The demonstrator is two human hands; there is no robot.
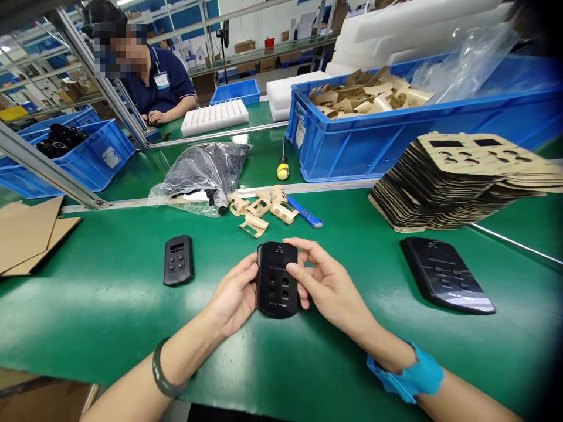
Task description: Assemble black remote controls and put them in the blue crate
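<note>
A black plastic panel (277, 280) with several button holes is held upright over the green table, between both hands. My left hand (231, 298) grips its left edge, fingers curled behind it. My right hand (321, 280) pinches its right edge, thumb on the front face. A second black panel (178, 260) lies flat to the left. A stack of black label sheets (446, 274) lies to the right.
Peeled paper backings (264, 210), a blue utility knife (305, 213), a yellow-handled screwdriver (282, 167) and a plastic bag of black parts (200, 172) lie ahead. A fanned stack of sheets (461, 181) and a blue crate (396, 123) stand right. Cardboard (26, 231) lies left. A person sits opposite.
</note>
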